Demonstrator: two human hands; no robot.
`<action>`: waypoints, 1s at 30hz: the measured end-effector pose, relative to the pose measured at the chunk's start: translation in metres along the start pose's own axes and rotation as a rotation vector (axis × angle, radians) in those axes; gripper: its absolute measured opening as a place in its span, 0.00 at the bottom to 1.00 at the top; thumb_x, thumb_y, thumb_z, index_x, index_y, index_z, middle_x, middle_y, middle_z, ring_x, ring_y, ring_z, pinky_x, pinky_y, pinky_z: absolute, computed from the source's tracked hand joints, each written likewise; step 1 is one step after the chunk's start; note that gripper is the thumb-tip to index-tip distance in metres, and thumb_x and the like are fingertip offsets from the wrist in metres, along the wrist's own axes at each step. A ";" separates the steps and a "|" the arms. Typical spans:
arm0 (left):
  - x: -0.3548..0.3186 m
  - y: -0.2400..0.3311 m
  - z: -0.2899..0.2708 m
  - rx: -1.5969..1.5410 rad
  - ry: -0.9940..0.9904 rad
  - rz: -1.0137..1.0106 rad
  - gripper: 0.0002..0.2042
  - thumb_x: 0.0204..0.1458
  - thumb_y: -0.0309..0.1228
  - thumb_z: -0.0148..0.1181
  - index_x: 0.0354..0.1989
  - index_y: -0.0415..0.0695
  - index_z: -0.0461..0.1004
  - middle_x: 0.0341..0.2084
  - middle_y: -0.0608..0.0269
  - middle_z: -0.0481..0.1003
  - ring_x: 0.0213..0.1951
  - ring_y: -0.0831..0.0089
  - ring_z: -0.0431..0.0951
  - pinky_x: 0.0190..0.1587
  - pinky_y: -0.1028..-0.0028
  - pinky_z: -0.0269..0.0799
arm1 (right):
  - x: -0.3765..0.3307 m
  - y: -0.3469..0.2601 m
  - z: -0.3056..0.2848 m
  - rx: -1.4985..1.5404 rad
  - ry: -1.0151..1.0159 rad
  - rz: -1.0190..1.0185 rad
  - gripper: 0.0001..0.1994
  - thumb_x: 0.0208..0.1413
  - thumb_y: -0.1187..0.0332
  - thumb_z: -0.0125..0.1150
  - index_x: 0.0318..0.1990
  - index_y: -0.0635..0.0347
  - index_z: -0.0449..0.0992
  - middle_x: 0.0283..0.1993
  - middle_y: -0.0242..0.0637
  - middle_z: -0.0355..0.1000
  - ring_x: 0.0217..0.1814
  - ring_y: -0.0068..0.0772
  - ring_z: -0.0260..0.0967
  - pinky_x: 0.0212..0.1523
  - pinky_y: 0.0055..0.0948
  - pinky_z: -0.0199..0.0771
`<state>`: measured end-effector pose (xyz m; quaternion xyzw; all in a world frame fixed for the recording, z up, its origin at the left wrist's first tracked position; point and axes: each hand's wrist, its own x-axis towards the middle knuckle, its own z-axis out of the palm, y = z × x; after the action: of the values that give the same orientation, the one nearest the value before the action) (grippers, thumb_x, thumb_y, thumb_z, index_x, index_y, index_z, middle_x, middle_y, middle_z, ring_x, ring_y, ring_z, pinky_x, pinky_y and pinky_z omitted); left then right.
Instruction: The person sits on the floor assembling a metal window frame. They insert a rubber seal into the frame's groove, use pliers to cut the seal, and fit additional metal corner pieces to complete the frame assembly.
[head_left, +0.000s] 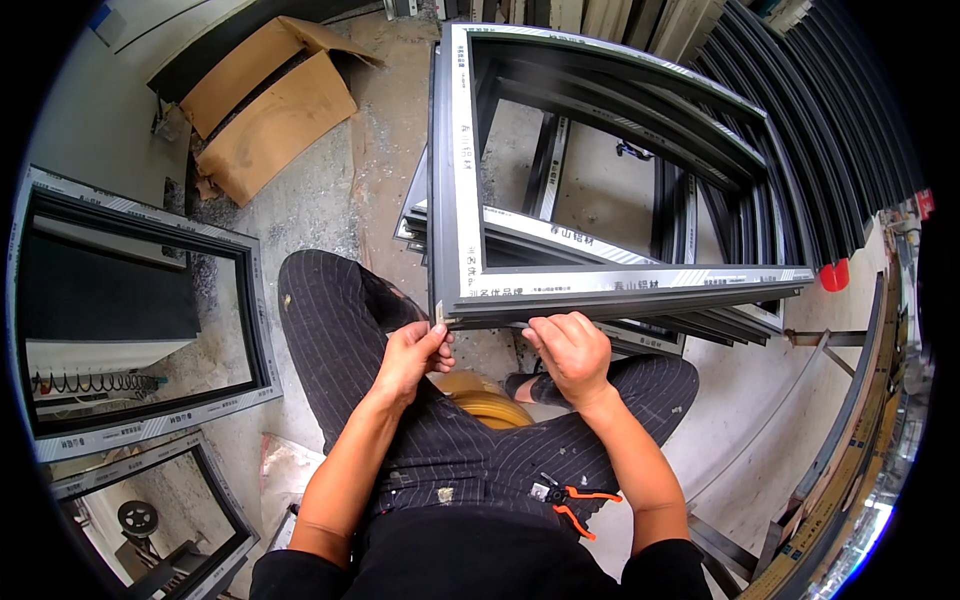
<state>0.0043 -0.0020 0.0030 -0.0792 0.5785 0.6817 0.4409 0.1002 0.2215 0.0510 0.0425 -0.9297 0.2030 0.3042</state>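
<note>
In front of me a dark grey metal window frame (455, 190) with white printed film lies on top of a stack of similar frames. My left hand (408, 360) is closed at its near left corner, thumb and forefinger pinched at the edge; what they hold is hidden. My right hand (575, 358) is closed further right along the same near edge. Its fingertips pinch a thin dark strip (490, 325) that runs along the edge between my hands. Cutting pliers with orange handles (590, 494) rest on my lap.
Two more film-wrapped frames (150, 425) stand at the left. An opened cardboard box (280, 130) sits on the floor at the far left. Many dark metal profiles (800, 120) lean at the far right. Below my hands is a round yellow object (485, 398). A metal rack (850, 430) borders the right.
</note>
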 end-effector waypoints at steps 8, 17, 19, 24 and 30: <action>-0.001 -0.008 0.009 0.001 0.043 0.065 0.14 0.61 0.38 0.53 0.38 0.37 0.70 0.25 0.63 0.73 0.29 0.75 0.76 0.33 0.77 0.75 | -0.018 0.015 0.008 -0.083 -0.132 0.043 0.07 0.41 0.70 0.68 0.26 0.53 0.72 0.21 0.31 0.63 0.24 0.34 0.65 0.23 0.30 0.67; 0.006 -0.016 0.024 -0.180 0.086 0.081 0.09 0.58 0.34 0.58 0.39 0.41 0.70 0.27 0.64 0.75 0.31 0.72 0.78 0.37 0.73 0.76 | -0.023 0.018 0.011 -0.068 -0.160 0.090 0.07 0.42 0.70 0.69 0.28 0.54 0.76 0.23 0.34 0.66 0.25 0.38 0.66 0.26 0.33 0.68; 0.005 -0.015 0.025 -0.229 0.080 0.047 0.09 0.58 0.35 0.57 0.37 0.42 0.71 0.26 0.64 0.75 0.32 0.70 0.78 0.40 0.71 0.76 | -0.023 0.017 0.009 -0.080 -0.173 0.094 0.07 0.43 0.70 0.69 0.28 0.54 0.76 0.23 0.34 0.66 0.24 0.38 0.66 0.26 0.34 0.68; -0.003 -0.013 0.045 -0.454 -0.012 -0.090 0.13 0.58 0.38 0.58 0.40 0.41 0.71 0.30 0.61 0.75 0.39 0.67 0.77 0.45 0.67 0.75 | -0.023 0.017 0.013 -0.082 -0.138 0.091 0.07 0.43 0.69 0.69 0.28 0.54 0.75 0.22 0.34 0.65 0.24 0.37 0.66 0.25 0.34 0.68; 0.018 -0.029 0.051 -0.370 0.005 0.001 0.12 0.58 0.36 0.58 0.39 0.37 0.72 0.31 0.58 0.76 0.37 0.69 0.77 0.44 0.70 0.74 | -0.030 0.022 -0.003 -0.079 -0.261 0.078 0.07 0.43 0.70 0.66 0.31 0.54 0.74 0.24 0.33 0.66 0.28 0.37 0.68 0.27 0.33 0.70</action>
<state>0.0341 0.0489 -0.0133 -0.1602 0.4444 0.7764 0.4171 0.1215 0.2412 0.0282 0.0203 -0.9696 0.1706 0.1740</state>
